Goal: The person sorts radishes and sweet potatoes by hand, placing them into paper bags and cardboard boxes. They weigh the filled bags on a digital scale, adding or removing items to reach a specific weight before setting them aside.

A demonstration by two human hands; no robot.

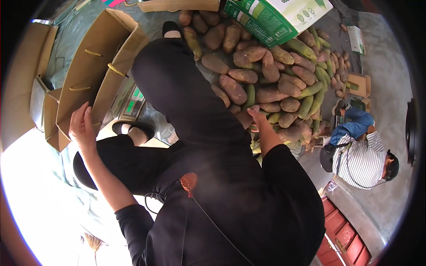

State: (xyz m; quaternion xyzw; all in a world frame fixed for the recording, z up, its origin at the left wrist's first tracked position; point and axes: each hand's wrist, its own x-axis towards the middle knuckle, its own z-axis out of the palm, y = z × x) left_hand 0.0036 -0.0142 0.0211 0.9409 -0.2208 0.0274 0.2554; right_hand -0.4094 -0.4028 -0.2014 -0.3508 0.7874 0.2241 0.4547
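My left hand (83, 127) is raised beside a tall cardboard box (82, 73) with yellow rope handles; its fingers are stretched out, with nothing visible in them. On the right, my right hand (256, 116) has its fingers curled around a brown, oblong gourd (244, 119) at the near edge of a big pile. Part of that gourd is hidden by my dark clothing. The pile of gourds (290, 91) mixes brown, rough-skinned ones with green ones. A scale (132, 104) with green lit digits stands between the box and my leg.
A green-and-white carton (277, 20) lies over the back of the pile. Another person in a striped shirt (359, 159) sits low at the right. A small open cardboard box (359, 84) stands beyond the pile, and a broom (93, 243) is at the lower left.
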